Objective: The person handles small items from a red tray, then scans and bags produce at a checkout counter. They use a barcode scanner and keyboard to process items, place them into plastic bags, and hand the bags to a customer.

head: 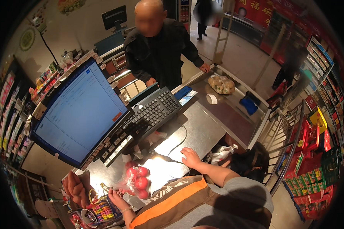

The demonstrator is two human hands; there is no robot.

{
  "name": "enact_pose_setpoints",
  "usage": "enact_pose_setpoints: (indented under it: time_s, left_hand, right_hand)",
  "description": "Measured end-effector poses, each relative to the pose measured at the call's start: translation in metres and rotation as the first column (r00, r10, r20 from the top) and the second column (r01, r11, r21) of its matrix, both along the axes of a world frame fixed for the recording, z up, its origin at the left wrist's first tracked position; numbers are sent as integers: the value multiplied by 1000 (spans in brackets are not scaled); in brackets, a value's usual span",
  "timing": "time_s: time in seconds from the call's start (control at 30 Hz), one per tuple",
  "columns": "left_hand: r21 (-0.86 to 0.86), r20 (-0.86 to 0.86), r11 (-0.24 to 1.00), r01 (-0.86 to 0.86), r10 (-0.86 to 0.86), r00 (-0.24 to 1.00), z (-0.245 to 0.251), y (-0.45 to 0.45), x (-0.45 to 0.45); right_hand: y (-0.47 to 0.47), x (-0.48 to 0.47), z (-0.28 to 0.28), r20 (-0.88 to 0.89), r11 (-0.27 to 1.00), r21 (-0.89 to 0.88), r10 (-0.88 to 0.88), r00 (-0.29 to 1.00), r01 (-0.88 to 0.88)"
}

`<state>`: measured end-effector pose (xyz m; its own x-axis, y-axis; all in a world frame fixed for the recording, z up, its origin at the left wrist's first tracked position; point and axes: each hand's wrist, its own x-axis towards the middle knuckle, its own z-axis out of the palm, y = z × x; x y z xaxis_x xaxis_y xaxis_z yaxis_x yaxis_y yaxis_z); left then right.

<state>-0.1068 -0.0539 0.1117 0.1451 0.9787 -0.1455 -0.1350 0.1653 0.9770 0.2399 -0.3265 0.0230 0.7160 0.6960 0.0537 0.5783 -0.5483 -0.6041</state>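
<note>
A clear plastic bag of red round produce, apparently tomatoes (141, 182), lies on the metal checkout counter (202, 123). At the gathered end of this bag is my left hand (117, 197), its fingers bent against the plastic. My right hand (190, 158) rests low over the counter, palm down, beside a black corded handheld device (164, 157). Something pale shows under its fingertips, too small to name. Beyond the counter a person in dark clothing (157, 54) stands facing me, one hand on the rim of the bagging tray (206, 110).
A monitor (80, 114) and a black keyboard (157, 110) stand ahead. The tray holds a bag of potatoes (222, 84), a paper slip (211, 99) and a blue object (248, 103). Left lie reddish-brown roots (76, 190) and packed sweets (103, 209). A metal railing (292, 148) runs right.
</note>
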Motion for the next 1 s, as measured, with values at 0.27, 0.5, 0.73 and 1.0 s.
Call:
enact_pose_setpoints:
  time_s: [0.27, 0.5, 0.73, 1.0]
  left_hand:
    - [542, -692, 831, 122, 360, 626, -141, -44, -9]
    - [499, -835, 819, 282, 368, 410, -127, -47, -5]
    - [492, -855, 805, 330, 376, 357, -112, -48, -8]
    - [472, -872, 809, 351, 369, 321, -100, -51, -3]
  right_hand:
    - [-34, 38, -9, 152, 968, -141, 231, 961, -210]
    - [-39, 43, -18, 67, 899, -304, 350, 934, -315]
    - [-40, 52, -20, 8, 855, -347, 414, 910, -385]
    - [-38, 50, -19, 46, 848, -370, 424, 905, -379]
